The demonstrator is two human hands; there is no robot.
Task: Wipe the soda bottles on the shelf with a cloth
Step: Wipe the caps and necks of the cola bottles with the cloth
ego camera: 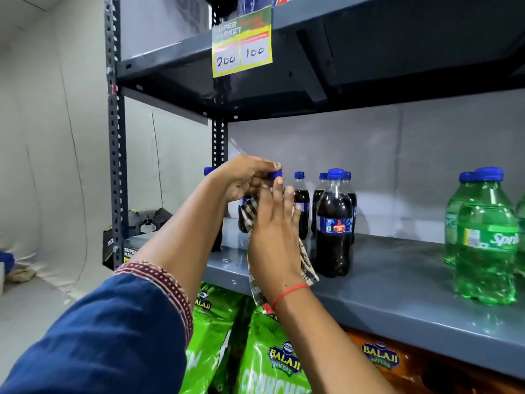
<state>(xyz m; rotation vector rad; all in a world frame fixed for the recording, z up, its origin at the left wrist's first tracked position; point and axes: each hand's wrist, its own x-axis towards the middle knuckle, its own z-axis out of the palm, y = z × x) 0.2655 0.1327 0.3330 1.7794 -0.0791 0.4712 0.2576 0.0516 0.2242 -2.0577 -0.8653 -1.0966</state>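
On the grey shelf (pixel 383 282) stand several dark cola bottles with blue caps; one stands free in front (pixel 334 223). My left hand (pixel 247 176) grips the blue-capped neck of another cola bottle (pixel 276 175), mostly hidden behind my hands. My right hand (pixel 274 237) presses a checked cloth (pixel 308 268) against that bottle's body, and the cloth hangs down past the shelf edge. Green Sprite bottles (pixel 485 237) stand at the right.
An upper shelf (pixel 369 61) with a yellow price tag (pixel 243 44) hangs close overhead. Green snack bags (pixel 270 362) and an orange one (pixel 380 359) fill the shelf below. A perforated upright post (pixel 115 137) stands at the left, with a white wall beyond.
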